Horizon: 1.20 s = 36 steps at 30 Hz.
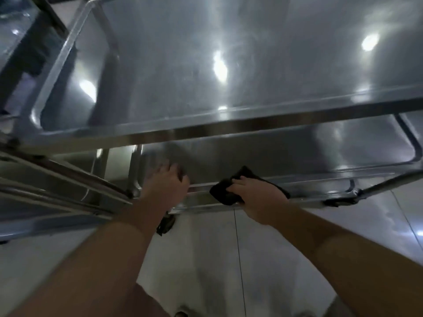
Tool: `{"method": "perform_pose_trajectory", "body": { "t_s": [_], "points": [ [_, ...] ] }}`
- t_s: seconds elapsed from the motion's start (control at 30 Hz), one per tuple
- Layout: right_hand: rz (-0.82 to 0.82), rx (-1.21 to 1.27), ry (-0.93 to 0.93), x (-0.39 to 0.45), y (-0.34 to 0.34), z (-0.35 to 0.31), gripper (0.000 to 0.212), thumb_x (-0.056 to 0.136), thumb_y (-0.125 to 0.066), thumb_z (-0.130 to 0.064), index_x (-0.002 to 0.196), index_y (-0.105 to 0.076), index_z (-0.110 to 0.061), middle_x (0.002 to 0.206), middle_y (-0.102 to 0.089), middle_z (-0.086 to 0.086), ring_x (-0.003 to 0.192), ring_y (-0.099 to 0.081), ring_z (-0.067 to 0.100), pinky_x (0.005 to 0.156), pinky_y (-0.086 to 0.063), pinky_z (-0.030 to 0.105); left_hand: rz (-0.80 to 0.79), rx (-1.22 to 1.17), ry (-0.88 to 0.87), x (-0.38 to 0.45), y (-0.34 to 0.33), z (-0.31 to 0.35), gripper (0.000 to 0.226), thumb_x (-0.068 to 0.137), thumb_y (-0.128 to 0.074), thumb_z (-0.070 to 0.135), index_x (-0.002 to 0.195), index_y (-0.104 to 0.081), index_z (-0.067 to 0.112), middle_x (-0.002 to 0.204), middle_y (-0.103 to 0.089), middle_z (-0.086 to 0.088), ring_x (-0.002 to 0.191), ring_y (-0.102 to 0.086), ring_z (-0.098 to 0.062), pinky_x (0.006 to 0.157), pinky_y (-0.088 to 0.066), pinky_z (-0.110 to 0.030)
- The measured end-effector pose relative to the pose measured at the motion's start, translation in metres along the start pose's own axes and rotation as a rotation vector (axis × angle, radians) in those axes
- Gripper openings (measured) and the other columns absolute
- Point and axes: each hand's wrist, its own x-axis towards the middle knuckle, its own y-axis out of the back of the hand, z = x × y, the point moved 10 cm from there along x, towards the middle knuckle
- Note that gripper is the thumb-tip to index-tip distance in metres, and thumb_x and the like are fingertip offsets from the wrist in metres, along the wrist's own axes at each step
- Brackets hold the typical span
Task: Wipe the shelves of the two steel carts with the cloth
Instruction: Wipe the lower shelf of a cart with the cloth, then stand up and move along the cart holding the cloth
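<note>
A steel cart fills the upper view, its shiny top shelf (229,53) spread wide and a lower shelf (297,152) showing beneath the front rim. My right hand (256,195) grips a dark cloth (226,191) at the front edge of the lower shelf. My left hand (166,181) rests curled over the same edge, further left near an upright post. A second steel cart (27,175) stands at the left, only partly in view.
A black caster wheel (166,223) sits under the cart's near left corner and another (341,200) at the right. Pale floor tiles (217,259) lie below. The cart's tubular handle (412,143) curves at the right.
</note>
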Motion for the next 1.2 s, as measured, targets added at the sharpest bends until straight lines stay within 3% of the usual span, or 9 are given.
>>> {"method": "perform_pose_trajectory", "body": {
  "t_s": [0.1,0.17,0.2,0.33,0.43,0.73,0.83,0.97,1.2],
  "points": [
    [-0.064,0.201,-0.137,-0.022,0.008,0.000,0.011,0.106,-0.055,-0.033,0.106,-0.065,-0.035,0.100,-0.069,-0.005,0.092,-0.065,0.016,0.085,-0.053,0.035,-0.038,0.125,-0.052,-0.046,0.008,0.020,0.059,0.104,-0.039,0.054,0.159,-0.038,0.033,0.166,-0.039,-0.002,0.150,-0.039,-0.032,0.119,-0.035,-0.051],
    [-0.116,0.306,-0.188,-0.048,0.005,-0.006,0.048,0.104,-0.044,-0.062,0.079,-0.057,-0.022,0.073,-0.059,-0.003,0.066,-0.056,0.015,0.071,-0.047,0.031,-0.067,0.142,-0.058,-0.078,0.011,0.029,0.058,0.103,-0.040,0.056,0.158,-0.040,0.034,0.160,-0.048,0.000,0.142,-0.048,-0.033,0.114,-0.041,-0.047],
    [-0.172,0.330,-0.225,-0.066,-0.005,-0.007,0.056,0.104,-0.041,-0.065,0.078,-0.054,-0.018,0.071,-0.055,-0.002,0.065,-0.053,0.018,0.070,-0.046,0.031,-0.120,0.141,-0.059,-0.092,0.008,0.033,0.060,0.103,-0.039,0.057,0.159,-0.039,0.035,0.160,-0.048,0.001,0.142,-0.048,-0.032,0.113,-0.042,-0.046],
    [-0.420,0.322,-0.400,-0.139,-0.030,-0.012,0.024,0.106,-0.050,-0.033,0.112,-0.064,-0.014,0.100,-0.065,0.003,0.093,-0.062,0.025,0.080,-0.048,0.030,-0.406,0.143,-0.044,-0.155,-0.002,0.052,0.068,0.104,-0.027,0.065,0.166,-0.023,0.038,0.173,-0.026,0.005,0.154,-0.032,-0.026,0.118,-0.036,-0.045],
    [-0.402,0.349,-0.475,-0.195,-0.003,-0.016,0.030,0.101,-0.055,-0.021,0.130,-0.061,-0.019,0.120,-0.068,0.007,0.106,-0.065,0.027,0.090,-0.055,0.036,-0.468,0.085,-0.056,-0.212,0.018,0.080,0.067,0.104,-0.029,0.064,0.166,-0.024,0.038,0.174,-0.025,0.004,0.155,-0.030,-0.026,0.120,-0.032,-0.046],
    [-0.228,0.374,-0.470,-0.298,0.142,-0.056,0.009,0.096,-0.060,-0.026,0.105,-0.057,-0.026,0.099,-0.067,0.003,0.089,-0.063,0.025,0.073,-0.050,0.032,-0.437,0.098,-0.110,-0.319,0.143,0.139,0.066,0.101,-0.036,0.058,0.164,-0.027,0.036,0.163,-0.041,0.002,0.142,-0.045,-0.026,0.106,-0.042,-0.046],
    [-0.191,0.340,-0.482,-0.315,0.182,-0.068,0.019,0.096,-0.061,-0.023,0.115,-0.061,-0.024,0.107,-0.068,0.005,0.092,-0.062,0.024,0.076,-0.050,0.033,-0.363,0.081,-0.143,-0.325,0.190,0.144,0.065,0.101,-0.038,0.056,0.161,-0.032,0.032,0.160,-0.045,-0.001,0.139,-0.047,-0.028,0.107,-0.044,-0.047],
    [-0.091,0.298,-0.541,-0.338,0.235,-0.084,0.013,0.094,-0.061,-0.023,0.102,-0.054,-0.029,0.100,-0.063,0.001,0.091,-0.061,0.024,0.078,-0.051,0.035,-0.309,0.074,-0.185,-0.327,0.239,0.149,0.064,0.101,-0.039,0.055,0.159,-0.036,0.028,0.159,-0.046,-0.004,0.140,-0.048,-0.030,0.108,-0.042,-0.047],
    [0.122,0.268,-0.685,-0.404,0.314,-0.107,0.019,0.094,-0.060,-0.022,0.110,-0.056,-0.031,0.102,-0.064,0.000,0.092,-0.063,0.025,0.088,-0.057,0.046,-0.166,0.072,-0.372,-0.337,0.316,0.204,0.055,0.100,-0.043,0.055,0.149,-0.046,0.031,0.147,-0.055,-0.002,0.131,-0.054,-0.029,0.105,-0.045,-0.046]
  ]
}}
